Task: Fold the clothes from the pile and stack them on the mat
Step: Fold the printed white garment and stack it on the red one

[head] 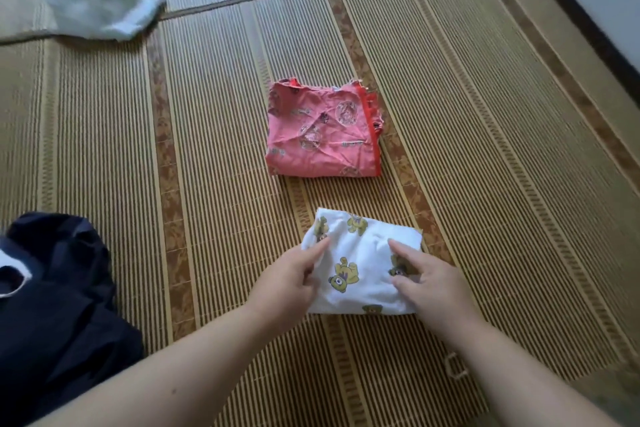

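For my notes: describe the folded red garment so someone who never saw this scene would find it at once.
On the striped woven mat, look near the middle, just beyond the white bear-print cloth in the foreground. The folded red garment lies there alone; it is the only coral-red piece, with round prints and a bright red trim down its right edge.
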{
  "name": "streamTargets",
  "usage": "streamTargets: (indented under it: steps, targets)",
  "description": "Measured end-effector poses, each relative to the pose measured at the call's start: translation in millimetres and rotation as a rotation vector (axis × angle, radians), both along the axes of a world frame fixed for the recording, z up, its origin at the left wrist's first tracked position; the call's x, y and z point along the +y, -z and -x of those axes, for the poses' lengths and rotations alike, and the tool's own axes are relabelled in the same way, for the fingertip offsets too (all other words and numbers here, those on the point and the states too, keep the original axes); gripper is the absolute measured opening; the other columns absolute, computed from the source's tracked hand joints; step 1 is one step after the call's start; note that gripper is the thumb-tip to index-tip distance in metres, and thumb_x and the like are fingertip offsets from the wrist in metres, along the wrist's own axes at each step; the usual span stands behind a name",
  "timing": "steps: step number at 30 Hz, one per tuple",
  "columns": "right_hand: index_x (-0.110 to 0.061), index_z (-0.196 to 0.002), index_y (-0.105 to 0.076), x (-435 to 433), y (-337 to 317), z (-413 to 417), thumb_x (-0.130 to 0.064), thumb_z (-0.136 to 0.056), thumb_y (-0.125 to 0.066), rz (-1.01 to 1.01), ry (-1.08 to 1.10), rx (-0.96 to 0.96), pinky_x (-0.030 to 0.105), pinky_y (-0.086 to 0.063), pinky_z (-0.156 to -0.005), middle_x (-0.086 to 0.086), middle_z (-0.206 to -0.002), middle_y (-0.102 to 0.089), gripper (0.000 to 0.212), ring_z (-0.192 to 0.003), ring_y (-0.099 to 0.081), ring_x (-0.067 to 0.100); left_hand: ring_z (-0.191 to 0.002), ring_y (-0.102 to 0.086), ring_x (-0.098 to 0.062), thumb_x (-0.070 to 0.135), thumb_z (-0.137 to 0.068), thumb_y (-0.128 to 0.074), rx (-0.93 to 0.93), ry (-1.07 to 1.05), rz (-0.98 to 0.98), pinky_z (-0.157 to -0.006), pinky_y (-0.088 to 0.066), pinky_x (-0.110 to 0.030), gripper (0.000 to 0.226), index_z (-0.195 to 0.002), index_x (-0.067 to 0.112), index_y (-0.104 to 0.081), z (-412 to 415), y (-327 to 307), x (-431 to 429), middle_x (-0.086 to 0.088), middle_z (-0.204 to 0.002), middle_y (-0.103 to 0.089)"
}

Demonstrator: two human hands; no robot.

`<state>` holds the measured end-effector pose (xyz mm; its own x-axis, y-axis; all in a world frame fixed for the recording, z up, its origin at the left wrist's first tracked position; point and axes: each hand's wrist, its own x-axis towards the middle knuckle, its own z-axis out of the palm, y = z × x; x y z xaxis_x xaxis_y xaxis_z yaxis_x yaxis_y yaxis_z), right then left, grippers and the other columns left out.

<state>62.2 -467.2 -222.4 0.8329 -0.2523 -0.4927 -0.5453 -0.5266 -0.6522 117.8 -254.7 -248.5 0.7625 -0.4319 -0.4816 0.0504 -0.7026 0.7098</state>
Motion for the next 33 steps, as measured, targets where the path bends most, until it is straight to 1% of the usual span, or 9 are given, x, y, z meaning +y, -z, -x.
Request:
streamTargets:
  steps: [4, 8, 11, 14, 18, 21, 24, 28, 33]
  targets:
    - [-0.040, -0.133, -0.050, -0.7, -31.4, -53.6, -0.008, -0.083, -0.065, 0.031, -0.019, -0.207, 0.012, -0.046, -0.070, -0.010, -0.092, -0.068, 0.061, -0.073, -0.062, 0.007, -0.119, -0.050, -0.008, 0.007, -0.091, -0.054, -0.230, -0.122, 0.159, -0.100, -0.047, -0.030, 0.066, -0.147, 0.036, -0.032, -39.3, -33.8, 5.0, 0.015, -0.130, -0.045]
    - [-0.036, -0.139, -0.045, 1.3, -50.6, -117.4, -0.009, -0.086, -0.061, 0.074, -0.058, -0.344, 0.004, -0.045, -0.074, -0.017, -0.100, -0.063, 0.062, -0.079, -0.061, -0.004, -0.126, -0.046, -0.016, 0.013, -0.093, -0.054, -0.407, -0.186, 0.125, -0.101, -0.047, -0.034, 0.063, -0.148, 0.033, -0.031, -96.9, -52.6, 5.5, 0.007, -0.145, -0.039]
    - [-0.030, -0.142, -0.043, 8.1, -39.6, -163.9, -0.006, -0.084, -0.056, 0.141, -0.073, -0.389, 0.024, -0.047, -0.093, -0.006, -0.106, -0.062, 0.064, -0.086, -0.060, 0.007, -0.129, -0.044, -0.018, 0.015, -0.093, -0.052, -0.482, -0.195, -0.009, -0.102, -0.043, -0.034, 0.063, -0.149, 0.031, -0.029, -137.3, -47.4, 0.0, 0.004, -0.149, -0.037]
    - [-0.028, -0.144, -0.038, 11.8, -1.3, -200.0, -0.006, -0.085, -0.048, 0.210, -0.065, -0.303, 0.030, -0.038, -0.102, 0.005, -0.135, -0.052, 0.064, -0.120, -0.051, 0.023, -0.136, -0.037, -0.021, 0.019, -0.093, -0.051, -0.371, -0.225, -0.155, -0.105, -0.037, -0.032, 0.064, -0.150, 0.035, -0.027, -167.4, -20.0, -2.9, 0.004, -0.157, -0.022]
    - [-0.031, -0.135, -0.044, 13.9, 32.0, -212.9, -0.014, -0.083, -0.039, 0.417, -0.086, -0.124, 0.043, -0.039, -0.098, 0.012, -0.134, -0.047, 0.054, -0.120, -0.044, 0.035, -0.142, -0.021, -0.042, 0.035, -0.097, -0.049, -0.161, -0.320, -0.332, -0.113, -0.030, -0.052, 0.053, -0.146, 0.042, -0.032, -185.6, -2.8, -0.8, 0.002, -0.161, 0.012]
    - [-0.033, -0.144, -0.034, 18.5, 21.1, -203.6, -0.014, -0.084, -0.042, 0.443, -0.042, -0.084, 0.046, -0.029, -0.107, 0.009, -0.151, -0.027, 0.063, -0.133, -0.027, 0.035, -0.139, -0.021, -0.043, 0.042, -0.096, -0.048, -0.173, -0.226, -0.434, -0.112, -0.027, -0.051, 0.058, -0.149, 0.042, -0.025, -185.9, -15.6, 3.8, -0.005, -0.162, 0.010]
    - [-0.027, -0.147, -0.030, 28.4, -3.7, -186.3, -0.015, -0.084, -0.049, 0.537, -0.175, -0.201, 0.048, -0.023, -0.111, 0.012, -0.156, -0.017, 0.067, -0.138, -0.020, 0.035, -0.142, -0.016, -0.039, 0.042, -0.092, -0.055, -0.228, -0.184, -0.402, -0.112, -0.024, -0.053, 0.068, -0.151, 0.040, -0.019, -171.0, -28.2, 15.4, -0.005, -0.162, 0.003]
    - [-0.022, -0.143, -0.042, 56.7, -27.5, -164.1, -0.023, -0.083, -0.056, 0.507, -0.392, -0.307, 0.053, -0.022, -0.111, 0.013, -0.153, -0.025, 0.062, -0.136, -0.026, 0.036, -0.144, -0.013, -0.030, 0.043, -0.090, -0.058, -0.270, -0.114, -0.356, -0.116, -0.023, -0.052, 0.074, -0.151, 0.039, -0.015, -128.2, -50.0, 28.6, -0.001, -0.162, -0.002]
    - [-0.017, -0.133, -0.054, 126.1, -55.5, -126.1, -0.015, -0.070, -0.075, 0.442, -0.630, -0.376, 0.058, -0.039, -0.099, 0.018, -0.140, -0.046, 0.067, -0.125, -0.046, 0.040, -0.146, -0.008, -0.024, 0.046, -0.089, -0.059, -0.145, -0.170, -0.357, -0.118, -0.018, -0.049, 0.073, -0.149, 0.040, -0.018, -53.8, -84.8, 67.9, 0.002, -0.162, 0.000]
